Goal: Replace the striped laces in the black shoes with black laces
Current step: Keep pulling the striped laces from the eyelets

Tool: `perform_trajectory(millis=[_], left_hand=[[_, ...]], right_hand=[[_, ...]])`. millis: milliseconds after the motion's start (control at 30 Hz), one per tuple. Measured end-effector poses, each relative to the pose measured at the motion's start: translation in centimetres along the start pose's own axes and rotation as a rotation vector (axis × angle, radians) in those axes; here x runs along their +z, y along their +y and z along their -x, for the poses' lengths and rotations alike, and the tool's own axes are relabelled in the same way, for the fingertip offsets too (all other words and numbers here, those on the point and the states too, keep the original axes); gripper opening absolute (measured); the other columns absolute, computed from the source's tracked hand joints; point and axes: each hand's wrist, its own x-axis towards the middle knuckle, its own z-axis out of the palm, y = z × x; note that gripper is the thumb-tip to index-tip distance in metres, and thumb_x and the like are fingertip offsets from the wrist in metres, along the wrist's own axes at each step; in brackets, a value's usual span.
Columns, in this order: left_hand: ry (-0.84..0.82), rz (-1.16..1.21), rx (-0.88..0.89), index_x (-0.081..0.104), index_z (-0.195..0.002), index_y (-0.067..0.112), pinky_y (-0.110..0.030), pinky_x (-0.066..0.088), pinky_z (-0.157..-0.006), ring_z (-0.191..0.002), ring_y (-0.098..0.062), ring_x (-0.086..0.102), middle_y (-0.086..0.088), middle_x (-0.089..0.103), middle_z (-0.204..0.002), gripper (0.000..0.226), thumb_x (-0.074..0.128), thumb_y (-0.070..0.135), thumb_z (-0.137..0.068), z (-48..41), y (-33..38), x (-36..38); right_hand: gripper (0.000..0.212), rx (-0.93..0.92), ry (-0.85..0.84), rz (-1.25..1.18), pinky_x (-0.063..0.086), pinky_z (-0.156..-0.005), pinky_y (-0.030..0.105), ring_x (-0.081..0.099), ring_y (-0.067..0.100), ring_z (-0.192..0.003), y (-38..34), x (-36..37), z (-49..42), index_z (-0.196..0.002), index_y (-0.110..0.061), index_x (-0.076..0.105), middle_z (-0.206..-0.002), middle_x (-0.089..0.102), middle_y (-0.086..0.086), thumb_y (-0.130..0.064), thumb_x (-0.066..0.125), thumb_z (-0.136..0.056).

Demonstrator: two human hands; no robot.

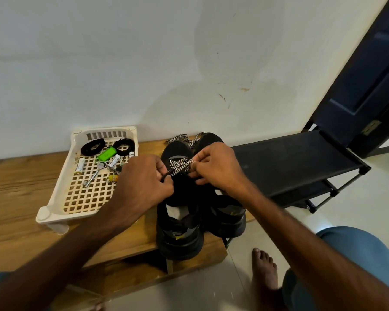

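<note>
On the low wooden bench by the wall: pair of black low-top fabric shoes, heels toward the camera, toes to the wall. Near shoe is on the left, second shoe just beside it on the right.

Both hands are on the near shoe's black-and-white striped woven lace, up at the tongue. Left hand is pinched shut on the lace's dark end; right hand is closed on the bundle from the other side. Lace bridges the gap between the fingertips, over the shoe's throat. Second shoe's striped lace lies loose over its toe, ends toward the wall, untouched.

Handling, my read: lace is light, soft and limp, no shape of its own, likely grippy in the eyelets. Pull on the stiff tip or close to the eyelet, one crossing at a time; yanking the bundle probably just drags the shoe. Shoe is light, so one hand should pin it.

Replacements: two coiled black laces at the far end of the cream plastic lattice tray, left of the shoes, near the left hand. Tray also holds batteries, keys and a green tag.

Looks like an early stage: unlacing shoe one.
</note>
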Motion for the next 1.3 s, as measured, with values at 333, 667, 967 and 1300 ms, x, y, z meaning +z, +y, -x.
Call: perform_trajectory(millis=[333, 667, 967, 1300], left_hand=[[-0.056, 0.065, 0.064, 0.066, -0.068, 0.031, 0.004, 0.037, -0.059, -0.063, 0.018, 0.059, 0.016, 0.061, -0.05, 0.021, 0.08, 0.018, -0.076, -0.2, -0.2, -0.4], [-0.029, 0.069, 0.058, 0.071, -0.07, 0.025, -0.011, 0.042, -0.055, -0.057, 0.009, 0.062, 0.015, 0.062, -0.048, 0.012, 0.08, 0.021, -0.076, -0.2, -0.5, -0.1], [-0.042, 0.045, 0.089, 0.071, -0.072, 0.029, -0.008, 0.036, -0.053, -0.061, 0.012, 0.061, 0.017, 0.062, -0.051, 0.012, 0.078, 0.022, -0.079, -0.1, -0.4, -0.2], [0.005, 0.055, 0.097, 0.07, -0.068, 0.023, -0.019, 0.05, -0.058, -0.048, 0.0, 0.061, 0.012, 0.062, -0.048, 0.014, 0.078, 0.021, -0.078, 0.0, -0.2, 0.2]], right_hand=[[0.015, -0.484, -0.034, 0.744, 0.056, -0.081, 0.038, 0.064, 0.026, -0.106, -0.9, 2.6, 1.2, -0.101, -0.013, 0.075, -0.107, 0.07, 0.006, -0.024, 0.066, -0.095], [0.005, -0.294, 0.358, 0.181, 0.059, -0.078, 0.014, 0.065, -0.01, -0.075, 0.3, -2.5, -0.4, -0.091, -0.018, 0.082, -0.099, 0.078, -0.008, -0.016, 0.08, -0.086], [0.022, -0.548, -0.029, 0.806, 0.033, -0.115, 0.045, 0.027, 0.025, -0.15, 0.0, 2.3, 0.6, -0.11, -0.018, 0.079, -0.158, 0.045, 0.006, -0.028, 0.071, -0.092], [0.012, -0.377, 0.461, 0.282, 0.048, -0.098, 0.02, 0.058, 0.012, -0.123, 0.2, -3.9, 0.0, -0.099, -0.021, 0.082, -0.131, 0.069, -0.004, -0.024, 0.079, -0.088]])
